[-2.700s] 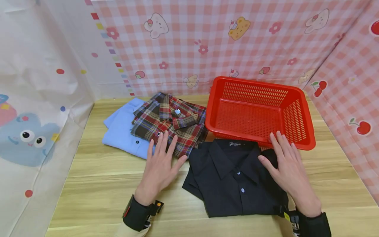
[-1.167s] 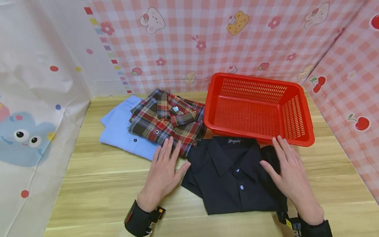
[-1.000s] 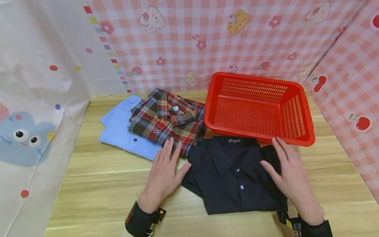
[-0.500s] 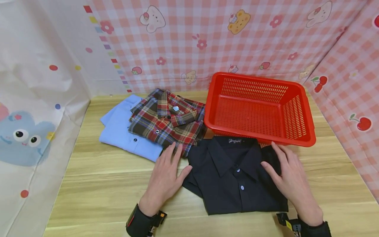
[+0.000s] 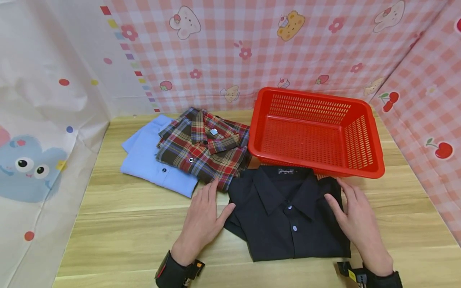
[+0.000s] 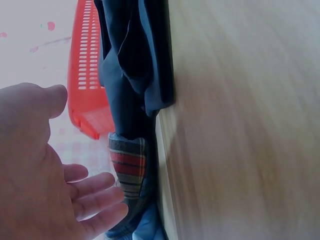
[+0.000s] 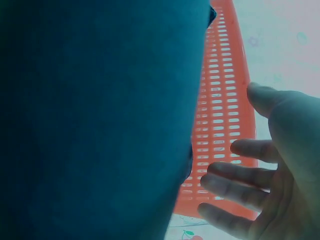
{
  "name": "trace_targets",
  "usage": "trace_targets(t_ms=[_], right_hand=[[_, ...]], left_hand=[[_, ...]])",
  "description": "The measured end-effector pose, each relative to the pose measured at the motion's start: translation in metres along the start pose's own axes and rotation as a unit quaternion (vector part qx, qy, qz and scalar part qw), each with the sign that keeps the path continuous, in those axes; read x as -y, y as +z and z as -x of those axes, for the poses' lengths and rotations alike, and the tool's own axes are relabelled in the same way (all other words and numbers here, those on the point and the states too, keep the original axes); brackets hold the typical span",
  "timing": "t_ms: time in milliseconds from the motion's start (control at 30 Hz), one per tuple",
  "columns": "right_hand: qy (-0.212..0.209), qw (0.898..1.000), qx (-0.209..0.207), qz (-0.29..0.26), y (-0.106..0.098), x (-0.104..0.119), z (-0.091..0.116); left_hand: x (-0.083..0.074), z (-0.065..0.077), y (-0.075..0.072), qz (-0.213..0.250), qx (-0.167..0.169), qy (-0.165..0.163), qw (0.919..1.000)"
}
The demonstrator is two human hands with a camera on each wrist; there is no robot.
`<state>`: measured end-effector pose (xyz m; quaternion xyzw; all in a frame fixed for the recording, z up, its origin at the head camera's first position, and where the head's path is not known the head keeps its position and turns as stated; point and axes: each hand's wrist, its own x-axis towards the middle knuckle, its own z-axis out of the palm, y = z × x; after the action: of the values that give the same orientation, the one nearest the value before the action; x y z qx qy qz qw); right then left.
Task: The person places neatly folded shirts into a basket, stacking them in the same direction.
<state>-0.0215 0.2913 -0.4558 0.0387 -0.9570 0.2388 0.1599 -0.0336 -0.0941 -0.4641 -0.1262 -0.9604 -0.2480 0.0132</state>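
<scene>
A person's left hand [image 5: 201, 219] and right hand [image 5: 361, 224], relaxed and gripping nothing, flank a folded black shirt [image 5: 273, 224], whose layers could unravel if lifted unevenly.

Pink checked backdrop [image 5: 216, 44], probably cloth; wood-grain tabletop [image 5: 122, 232].
</scene>
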Motion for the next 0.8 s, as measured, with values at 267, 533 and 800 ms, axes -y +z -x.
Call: trace_targets(t_ms=[267, 533, 800], right_hand=[[0.056, 0.998, 0.019, -0.012, 0.0013, -0.0013, 0.0015], [0.085, 0.996, 0.038, -0.009, 0.0046, -0.003, 0.0032], [0.101, 0.993, 0.055, -0.017, 0.0071, -0.0035, 0.0033]], left_hand=[[-0.0034, 0.0019, 0.0026, 0.016, 0.012, -0.012, 0.9997], [-0.0056, 0.0047, 0.0057, 0.032, 0.016, -0.02, 0.9992], [-0.0082, 0.0066, 0.0083, 0.096, 0.037, -0.051, 0.9933]])
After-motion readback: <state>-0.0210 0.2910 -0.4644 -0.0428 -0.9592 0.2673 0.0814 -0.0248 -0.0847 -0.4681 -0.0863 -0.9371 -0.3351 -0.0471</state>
